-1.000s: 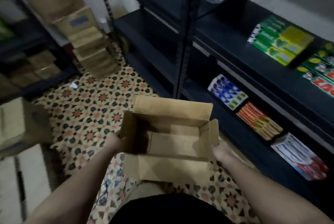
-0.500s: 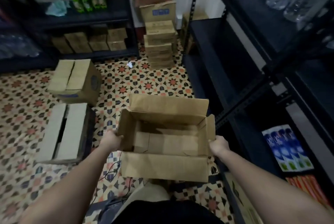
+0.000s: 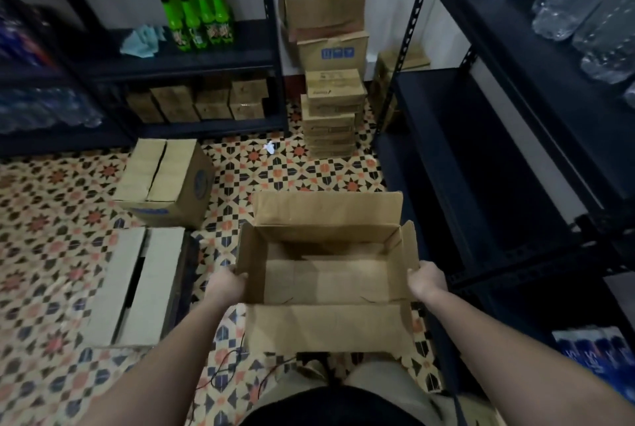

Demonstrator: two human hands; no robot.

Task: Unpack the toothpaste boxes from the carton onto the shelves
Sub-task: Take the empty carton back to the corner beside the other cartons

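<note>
So the carton [image 3: 326, 274] is held up over the tiled floor [image 3: 51, 205], one hand on each short side: left hand [image 3: 225, 288] with fingers curled over the left wall, right hand [image 3: 427, 279] clamped on the right wall. Flaps are open and the inside looks bare, zero toothpaste boxes left in it as far as I can see. My guess is the unpacking is basically done and this is the get-rid-of-the-empty-carton step. Next move probably needs a free bit of floor to put it down.

Count: two closed boxes [image 3: 165, 181] on the floor to the left, one stack of small boxes [image 3: 331, 113] by the wall, and some toothpaste boxes [image 3: 598, 353] on the low shelf [image 3: 515, 302] at right, too blurry to count.
</note>
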